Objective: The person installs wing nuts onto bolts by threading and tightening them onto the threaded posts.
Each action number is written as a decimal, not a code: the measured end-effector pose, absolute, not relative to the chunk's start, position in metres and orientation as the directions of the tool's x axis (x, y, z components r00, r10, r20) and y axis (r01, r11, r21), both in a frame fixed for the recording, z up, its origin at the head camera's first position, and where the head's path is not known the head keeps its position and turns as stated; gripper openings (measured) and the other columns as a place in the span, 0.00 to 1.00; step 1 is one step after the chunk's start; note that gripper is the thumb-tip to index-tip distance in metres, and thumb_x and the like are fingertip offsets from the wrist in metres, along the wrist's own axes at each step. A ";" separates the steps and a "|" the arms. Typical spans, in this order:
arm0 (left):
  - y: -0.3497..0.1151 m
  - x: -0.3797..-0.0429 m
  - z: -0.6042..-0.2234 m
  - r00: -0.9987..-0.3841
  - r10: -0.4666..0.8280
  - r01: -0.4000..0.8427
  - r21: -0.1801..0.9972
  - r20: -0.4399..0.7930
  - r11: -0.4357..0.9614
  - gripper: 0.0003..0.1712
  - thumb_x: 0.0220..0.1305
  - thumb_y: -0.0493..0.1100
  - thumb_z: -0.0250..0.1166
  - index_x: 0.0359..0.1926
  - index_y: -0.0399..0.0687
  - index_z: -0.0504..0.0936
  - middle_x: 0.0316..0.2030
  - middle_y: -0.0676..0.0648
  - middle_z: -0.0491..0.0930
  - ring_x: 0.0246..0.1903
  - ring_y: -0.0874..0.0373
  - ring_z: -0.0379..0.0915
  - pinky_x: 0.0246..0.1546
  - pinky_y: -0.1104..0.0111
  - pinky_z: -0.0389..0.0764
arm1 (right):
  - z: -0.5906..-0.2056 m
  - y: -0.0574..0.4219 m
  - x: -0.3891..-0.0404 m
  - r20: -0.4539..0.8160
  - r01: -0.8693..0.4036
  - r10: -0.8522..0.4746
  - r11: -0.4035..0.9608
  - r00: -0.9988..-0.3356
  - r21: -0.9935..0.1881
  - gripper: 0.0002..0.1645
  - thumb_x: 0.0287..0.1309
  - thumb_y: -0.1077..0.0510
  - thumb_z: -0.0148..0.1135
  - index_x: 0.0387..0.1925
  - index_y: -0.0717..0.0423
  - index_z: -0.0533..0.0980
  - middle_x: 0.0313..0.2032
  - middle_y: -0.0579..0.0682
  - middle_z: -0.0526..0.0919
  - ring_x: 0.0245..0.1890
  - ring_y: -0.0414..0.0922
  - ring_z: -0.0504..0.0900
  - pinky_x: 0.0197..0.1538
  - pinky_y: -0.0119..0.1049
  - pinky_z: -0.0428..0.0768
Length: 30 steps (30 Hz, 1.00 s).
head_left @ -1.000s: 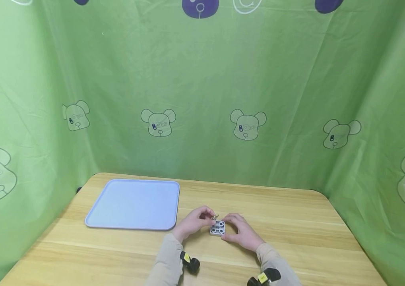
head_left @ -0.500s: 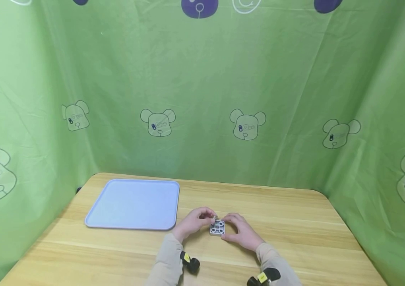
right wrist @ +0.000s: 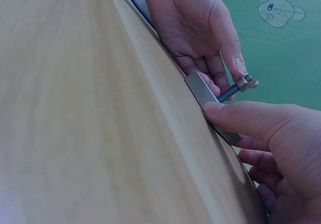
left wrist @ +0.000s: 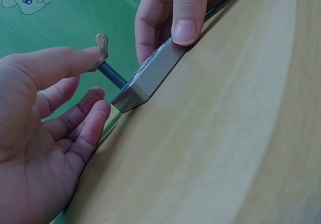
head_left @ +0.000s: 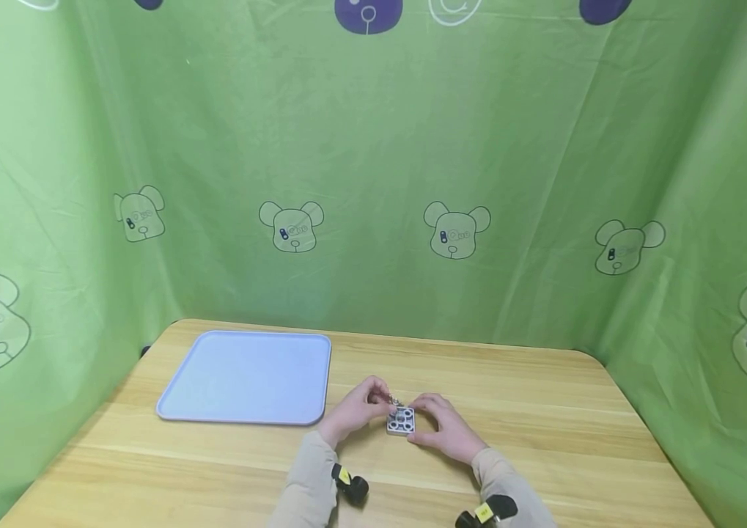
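Observation:
A small square metal block [head_left: 401, 421] with round holes in its top lies on the wooden table between my hands. From it stands a threaded bolt [left wrist: 113, 76] with a brass-coloured wing nut [left wrist: 102, 45] near its upper end. My left hand [head_left: 353, 412] has its thumb against the wing nut, with the forefinger partly hidden behind; its other fingers curl loosely beside the block's near corner. On the opposite side, my right hand [head_left: 449, 433] grips the block's edges between thumb and fingers.
A pale blue tray [head_left: 248, 378] lies on the table [head_left: 512, 389] to the left. Green curtain [head_left: 373, 147] with printed bear heads surrounds the table's back and sides. Black wrist cameras sit on both sleeves [head_left: 307, 477].
My left fingers have shifted slightly up and away at the wing nut, which looks turned. My right hand and the block have stayed in place.

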<state>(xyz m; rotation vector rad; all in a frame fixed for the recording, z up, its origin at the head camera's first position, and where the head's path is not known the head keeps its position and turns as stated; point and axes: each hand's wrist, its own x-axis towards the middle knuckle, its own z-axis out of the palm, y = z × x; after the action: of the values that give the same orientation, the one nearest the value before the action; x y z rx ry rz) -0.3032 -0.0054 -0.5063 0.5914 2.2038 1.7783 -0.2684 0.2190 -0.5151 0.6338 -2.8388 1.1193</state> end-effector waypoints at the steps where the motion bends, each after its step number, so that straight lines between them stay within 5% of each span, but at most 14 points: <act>1: -0.006 -0.303 -0.506 -0.889 0.455 0.152 0.973 0.058 0.173 0.16 0.58 0.38 0.67 0.44 0.38 0.73 0.38 0.47 0.76 0.38 0.59 0.70 0.40 0.70 0.71 | -0.515 0.219 -0.268 0.169 -0.380 -0.361 0.661 -0.917 -0.647 0.35 0.47 0.43 0.72 0.55 0.54 0.75 0.60 0.57 0.73 0.63 0.59 0.70 0.66 0.63 0.63; 20: -0.005 -0.305 -0.507 -0.880 0.473 0.149 0.969 0.039 0.199 0.18 0.53 0.39 0.72 0.45 0.43 0.78 0.38 0.47 0.78 0.38 0.58 0.71 0.44 0.67 0.71 | -0.513 0.218 -0.267 0.163 -0.374 -0.360 0.661 -0.919 -0.650 0.35 0.47 0.44 0.72 0.55 0.55 0.75 0.60 0.57 0.73 0.63 0.59 0.70 0.66 0.63 0.63; 30: -0.004 -0.306 -0.509 -0.877 0.476 0.187 0.958 0.063 0.218 0.12 0.60 0.40 0.66 0.45 0.45 0.80 0.40 0.48 0.79 0.40 0.59 0.71 0.47 0.65 0.70 | -0.513 0.218 -0.267 0.167 -0.375 -0.356 0.663 -0.919 -0.648 0.36 0.47 0.44 0.73 0.55 0.55 0.75 0.60 0.58 0.73 0.63 0.60 0.70 0.66 0.63 0.64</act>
<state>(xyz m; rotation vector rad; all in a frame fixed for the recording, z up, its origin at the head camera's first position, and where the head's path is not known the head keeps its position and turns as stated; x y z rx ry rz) -0.3062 -0.0040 -0.5087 0.6266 2.2483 1.7127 -0.2675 0.2179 -0.5133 0.6244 -2.8410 1.1159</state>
